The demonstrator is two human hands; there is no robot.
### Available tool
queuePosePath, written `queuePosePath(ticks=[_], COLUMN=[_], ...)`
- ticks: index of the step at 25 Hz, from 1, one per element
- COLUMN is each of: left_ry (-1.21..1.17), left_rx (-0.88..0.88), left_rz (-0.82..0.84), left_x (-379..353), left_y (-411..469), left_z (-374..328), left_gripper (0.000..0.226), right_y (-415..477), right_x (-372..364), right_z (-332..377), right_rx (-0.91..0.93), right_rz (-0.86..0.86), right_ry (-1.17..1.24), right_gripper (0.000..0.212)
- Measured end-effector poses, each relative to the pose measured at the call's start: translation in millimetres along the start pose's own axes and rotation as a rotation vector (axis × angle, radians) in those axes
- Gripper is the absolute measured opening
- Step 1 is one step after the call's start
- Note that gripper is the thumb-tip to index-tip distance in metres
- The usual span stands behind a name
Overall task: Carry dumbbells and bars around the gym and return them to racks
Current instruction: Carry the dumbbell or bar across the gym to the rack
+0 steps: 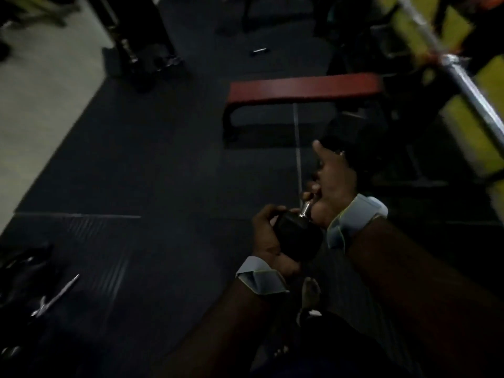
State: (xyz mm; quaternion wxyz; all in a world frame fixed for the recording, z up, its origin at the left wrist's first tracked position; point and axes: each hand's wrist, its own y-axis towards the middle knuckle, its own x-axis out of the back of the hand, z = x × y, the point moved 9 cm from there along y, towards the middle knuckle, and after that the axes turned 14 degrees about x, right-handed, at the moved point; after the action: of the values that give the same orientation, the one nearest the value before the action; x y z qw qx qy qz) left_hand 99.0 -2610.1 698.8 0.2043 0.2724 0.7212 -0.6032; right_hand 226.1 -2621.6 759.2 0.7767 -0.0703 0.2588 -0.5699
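Note:
A black dumbbell [296, 236] with a chrome handle is held in front of me, above the dark rubber floor. My left hand [268, 236] cups the near black head from the left, fingers curled round it. My right hand [334, 181] grips the chrome handle, thumb sticking up; the far head is hidden behind that hand. Both wrists wear pale bands. The view is dim and blurred.
A red padded bench [302, 87] stands just ahead. A chrome barbell [469, 85] slants across the upper right over yellow frames. More dumbbells lie at the far left [152, 64] and at the lower left [54, 296]. My bare foot [311, 293] is below.

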Motion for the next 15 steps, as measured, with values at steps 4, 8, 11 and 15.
queuePosePath(ticks=[4,8,11,15], left_ry=[-0.179,-0.267,-0.339,-0.460], left_rx=[-0.195,-0.276,-0.365,-0.458], left_rz=[-0.079,-0.114,-0.133,-0.116], left_x=[39.5,51.3,56.5,67.1], left_y=[-1.0,11.1,23.2,39.7], left_z=[-143.2,-258.6,-344.7,-446.8], left_gripper=[0.025,0.033,0.054,0.057], right_y=[38.9,77.9,106.9,144.7], right_x=[-167.9,-299.9,-391.3,-497.9], right_z=[-46.0,-65.5,-71.7,-90.5], right_rx=[-0.098,-0.201,-0.228,-0.236], right_rz=[0.264,0.425,0.527,0.620], right_ry=[-0.057,-0.086,-0.156,-0.186], right_gripper=[0.033,0.034,0.038,0.036])
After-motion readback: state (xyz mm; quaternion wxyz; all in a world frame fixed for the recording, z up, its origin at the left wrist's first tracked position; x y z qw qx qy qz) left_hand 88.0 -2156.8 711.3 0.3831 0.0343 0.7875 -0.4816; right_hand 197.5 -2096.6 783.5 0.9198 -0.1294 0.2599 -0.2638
